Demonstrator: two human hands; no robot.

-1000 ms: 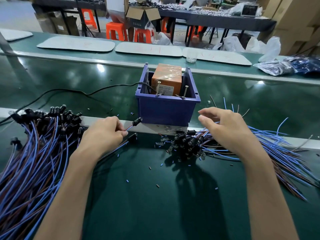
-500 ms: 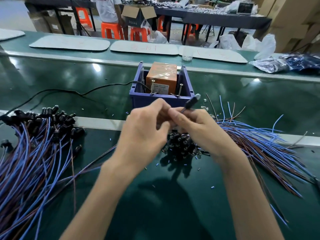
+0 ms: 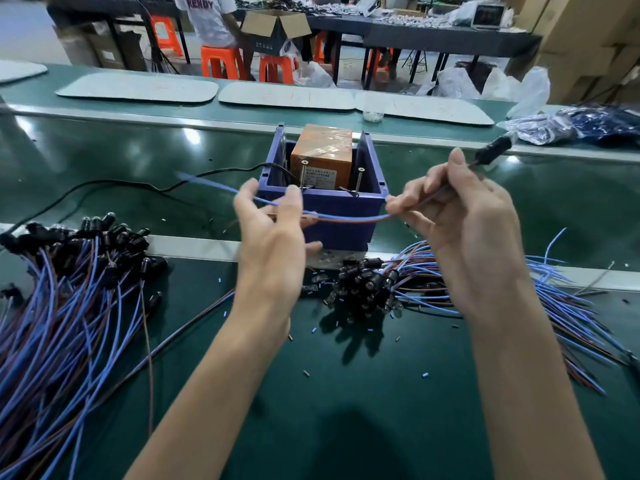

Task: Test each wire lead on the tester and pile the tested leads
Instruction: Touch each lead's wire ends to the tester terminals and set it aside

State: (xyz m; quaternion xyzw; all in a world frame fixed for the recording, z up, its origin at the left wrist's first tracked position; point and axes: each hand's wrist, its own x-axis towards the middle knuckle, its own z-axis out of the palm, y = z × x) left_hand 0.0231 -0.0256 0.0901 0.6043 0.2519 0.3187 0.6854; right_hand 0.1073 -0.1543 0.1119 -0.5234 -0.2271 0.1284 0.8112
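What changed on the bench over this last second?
The hands met in front of the blue bin, then drew apart: the left hand went leftward and the right hand rightward, stretching one wire lead between them. Its black plug now points up and to the right. The left pile, right pile, bin and orange tester stayed put.

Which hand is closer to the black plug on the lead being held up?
Right. The right hand pinches the lead just below the black plug; the left hand holds the same lead farther left, in front of the blue bin.
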